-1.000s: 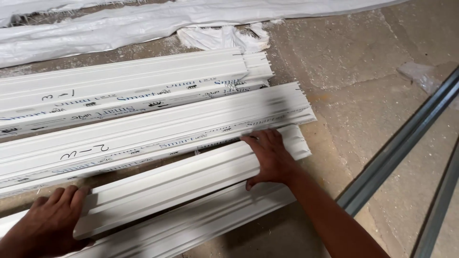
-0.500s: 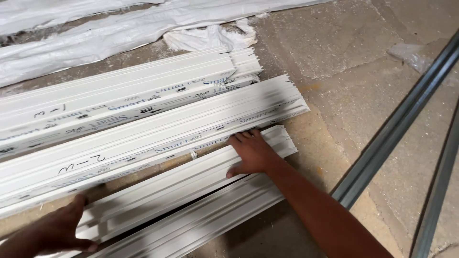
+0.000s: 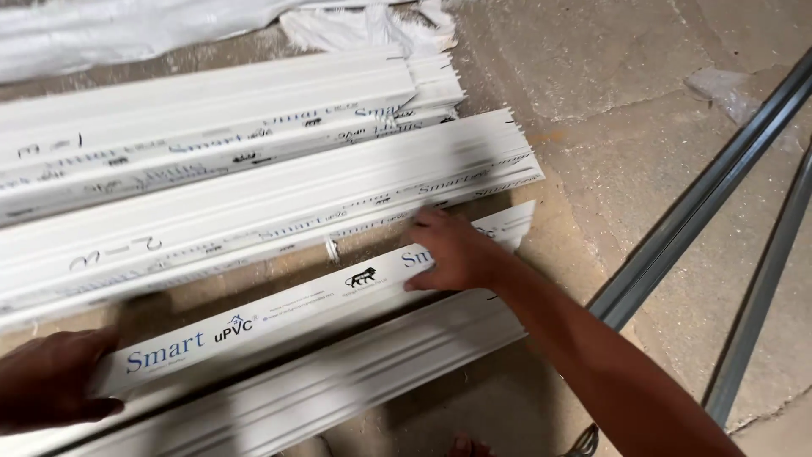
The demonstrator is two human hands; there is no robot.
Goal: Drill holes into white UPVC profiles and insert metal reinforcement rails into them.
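1. Nearest the camera, at the bottom edge of the view, a white ridged profile point(image 3: 355, 381) lies flat on the concrete floor point(image 3: 609, 93), running from low left up to the right.

2. Just beyond it and touching along its length lies a second white length, the strip point(image 3: 288, 317), turned so that its smooth face with blue and black print is up. Both hands are on this piece.

3. The left hand point(image 3: 46, 381) is at the low left edge of the view, holding the strip's near end. Its grip looks wrapped over the end, though the fingers point(image 3: 93, 343) are partly cut off, so how tightly it closes cannot be told.

4. The right hand point(image 3: 452, 250) rests near the strip's far end, palm down, fingers spread and pressing flat, not pinching. The arm point(image 3: 609, 372) reaches in from the lower right corner.

5. To handle this well, I judge that both ends should move together and stay level, since a long thin length will likely flex or twist if only one end is moved. The flat right palm can steady but not lift; curling the fingers under the edge would give firmer control.

6. Farther off, a wide white panel point(image 3: 254, 216) lies parallel, then a stack point(image 3: 211, 118) of similar lengths.

7. At the far edge lies crumpled white sheeting point(image 3: 127, 30). Two grey metal rails point(image 3: 702, 203) cross the floor at the right.
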